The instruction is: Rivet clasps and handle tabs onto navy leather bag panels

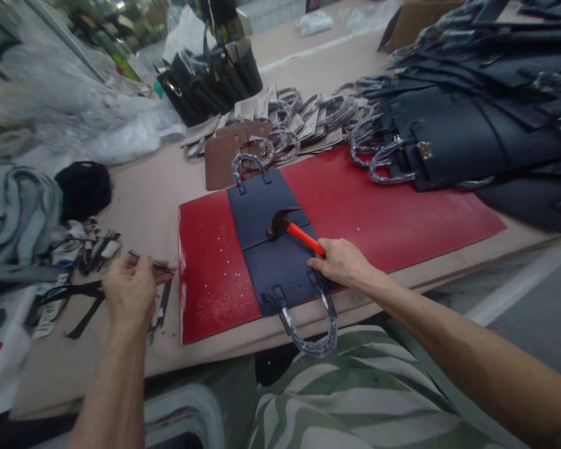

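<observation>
My right hand (339, 260) is closed around the orange handle of a claw hammer (303, 237). The dark hammer head hovers over or rests on a navy leather bag panel (275, 268); I cannot tell which. Two plastic-wrapped handles (308, 340) stick out from the panel's opposite ends, and a red mat (210, 249) lies under it. To the left of the mat, my left hand (133, 284) pinches a thin dark rod-like tool (163, 268), whose kind does not show. Black strips (84, 318) lie beside this hand.
Navy bags (458, 137) are piled at the right, overlapping the mat. Behind it lie brown bag pieces (224, 156) with wrapped handles. Black bags (210, 81) stand at the back, near clear plastic wrapping (131, 134). Small tools (98, 246) and grey cloth (21, 212) occupy the left.
</observation>
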`<state>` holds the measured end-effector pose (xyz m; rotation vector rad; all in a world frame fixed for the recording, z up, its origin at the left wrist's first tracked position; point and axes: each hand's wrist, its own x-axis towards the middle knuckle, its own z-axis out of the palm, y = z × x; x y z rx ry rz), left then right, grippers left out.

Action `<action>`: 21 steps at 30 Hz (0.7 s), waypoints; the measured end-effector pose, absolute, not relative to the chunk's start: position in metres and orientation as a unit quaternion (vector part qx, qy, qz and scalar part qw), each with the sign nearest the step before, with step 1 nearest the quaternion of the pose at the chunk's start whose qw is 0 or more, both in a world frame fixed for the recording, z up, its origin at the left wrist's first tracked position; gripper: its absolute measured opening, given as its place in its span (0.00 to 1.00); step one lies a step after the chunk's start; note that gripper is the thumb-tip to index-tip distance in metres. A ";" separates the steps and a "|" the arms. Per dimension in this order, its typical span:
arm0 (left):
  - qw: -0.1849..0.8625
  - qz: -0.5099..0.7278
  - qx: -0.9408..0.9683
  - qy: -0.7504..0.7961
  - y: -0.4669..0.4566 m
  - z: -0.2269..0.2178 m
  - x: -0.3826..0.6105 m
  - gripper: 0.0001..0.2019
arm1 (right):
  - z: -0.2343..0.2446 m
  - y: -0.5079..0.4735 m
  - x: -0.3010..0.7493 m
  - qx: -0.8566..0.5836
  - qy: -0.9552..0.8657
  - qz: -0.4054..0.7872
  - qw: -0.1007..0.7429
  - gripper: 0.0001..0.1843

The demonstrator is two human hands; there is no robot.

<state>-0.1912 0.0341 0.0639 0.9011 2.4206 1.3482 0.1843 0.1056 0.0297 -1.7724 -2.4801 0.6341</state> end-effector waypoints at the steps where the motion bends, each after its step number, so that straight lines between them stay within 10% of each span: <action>1: 0.186 0.532 0.295 0.772 0.030 0.063 -0.167 0.09 | 0.030 0.106 0.184 -0.569 -0.796 0.204 0.014 0.15; 8: 0.517 0.581 0.298 0.553 0.012 0.029 -0.018 0.27 | 0.031 0.105 0.183 -0.570 -0.796 0.202 0.013 0.15; 21: 0.416 0.499 0.461 0.604 0.010 0.014 0.002 0.05 | 0.028 0.103 0.185 -0.569 -0.794 0.213 0.035 0.16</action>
